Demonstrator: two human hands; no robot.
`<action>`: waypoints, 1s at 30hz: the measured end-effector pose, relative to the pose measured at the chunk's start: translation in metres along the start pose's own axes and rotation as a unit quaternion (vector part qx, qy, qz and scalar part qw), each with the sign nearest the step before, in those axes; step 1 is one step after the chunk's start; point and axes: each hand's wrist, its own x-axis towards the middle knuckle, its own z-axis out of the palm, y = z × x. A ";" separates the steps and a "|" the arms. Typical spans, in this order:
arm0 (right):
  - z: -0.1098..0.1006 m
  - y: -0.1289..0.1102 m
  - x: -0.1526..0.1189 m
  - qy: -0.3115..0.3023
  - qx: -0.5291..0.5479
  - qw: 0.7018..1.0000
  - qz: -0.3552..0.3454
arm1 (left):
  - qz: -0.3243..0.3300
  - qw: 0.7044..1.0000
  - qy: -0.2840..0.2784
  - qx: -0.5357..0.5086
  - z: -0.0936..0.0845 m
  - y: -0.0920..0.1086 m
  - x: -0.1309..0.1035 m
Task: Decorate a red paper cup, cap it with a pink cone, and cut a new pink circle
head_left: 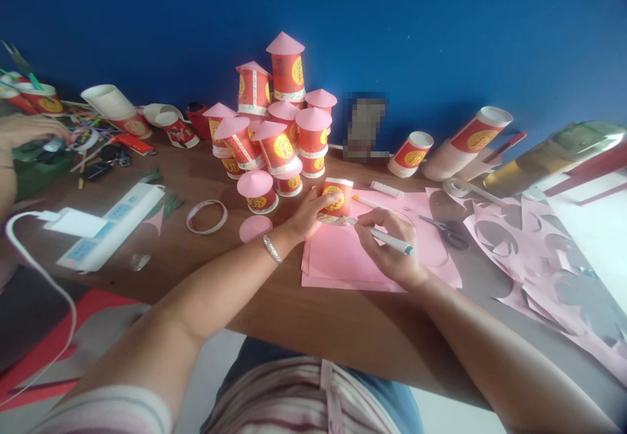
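My left hand [309, 215] is wrapped round a red paper cup [337, 200] with a yellow emblem, holding it above a stack of pink paper [333, 258]. In my right hand [392, 245] is a white marker [390, 241] with a teal end; its writing end is at the lower rim of the cup. Left of my left hand lie a pink paper disc [255, 228] and a cup with a pink cone roof [257, 192]. Behind it, several more roofed cups [287, 75] are piled up against the blue wall.
Scissors [448, 230] lie beside the pink paper, with cut scraps [543, 271] farther right. Stacked cups [470, 140] and a bottle [548, 153] stand at the back right. On the left are a power strip [115, 225], a paper ring [206, 217] and another person's hand [34, 130].
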 end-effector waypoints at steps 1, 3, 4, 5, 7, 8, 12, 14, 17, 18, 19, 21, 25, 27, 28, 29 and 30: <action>0.000 0.000 0.000 0.000 -0.001 1.000 0.001 | 0.001 1.000 -0.002 -0.001 0.000 0.000 0.000; 0.000 0.000 0.000 0.000 0.003 1.000 -0.002 | 0.004 1.000 -0.004 -0.004 -0.001 -0.001 0.000; 0.000 0.000 0.000 0.001 0.006 1.000 -0.004 | 0.003 1.000 -0.004 -0.005 -0.001 -0.001 0.000; 0.000 0.000 0.000 0.002 0.008 1.000 -0.006 | 0.002 1.000 -0.003 -0.004 -0.001 -0.002 0.000; 0.000 0.000 0.000 0.000 0.009 1.000 -0.005 | -0.001 1.000 0.000 0.001 -0.002 -0.002 0.000; 0.000 0.000 0.001 -0.001 0.008 1.000 -0.003 | -0.002 1.000 0.002 0.005 -0.001 -0.002 0.000; 0.000 0.000 0.000 0.001 0.009 1.000 -0.003 | -0.011 1.000 0.007 0.009 -0.001 -0.001 -0.001; 0.001 0.000 0.000 0.004 0.009 1.000 -0.004 | -0.015 1.000 0.007 0.009 0.000 -0.001 -0.001; 0.001 0.000 0.000 0.002 0.005 1.000 -0.001 | -0.015 1.000 0.007 0.010 0.000 -0.001 -0.002; 0.001 0.000 0.000 0.001 0.003 1.000 0.000 | -0.014 1.000 0.007 0.012 -0.001 -0.001 -0.001; 0.001 0.000 0.000 0.000 0.001 1.000 0.001 | -0.014 1.000 0.006 0.013 -0.001 -0.001 -0.001; 0.002 0.001 -0.001 -0.001 0.000 1.000 0.001 | -0.018 1.000 0.003 0.017 -0.001 -0.001 -0.001; 0.002 0.002 -0.001 -0.002 0.008 1.000 0.003 | -0.026 0.999 -0.010 0.018 -0.002 -0.001 -0.001; 0.001 0.002 0.000 -0.002 0.010 1.000 0.011 | -0.032 0.999 -0.010 0.019 -0.003 -0.002 -0.001; 0.001 0.002 0.000 -0.002 0.008 1.000 0.016 | -0.036 0.999 -0.009 0.020 -0.004 -0.002 -0.001; 0.000 0.002 0.000 -0.002 0.006 1.000 0.021 | -0.038 0.999 -0.008 0.021 -0.003 -0.002 -0.002; 0.000 0.002 0.000 -0.001 0.005 1.000 0.028 | -0.041 0.999 -0.009 0.022 -0.003 -0.001 -0.002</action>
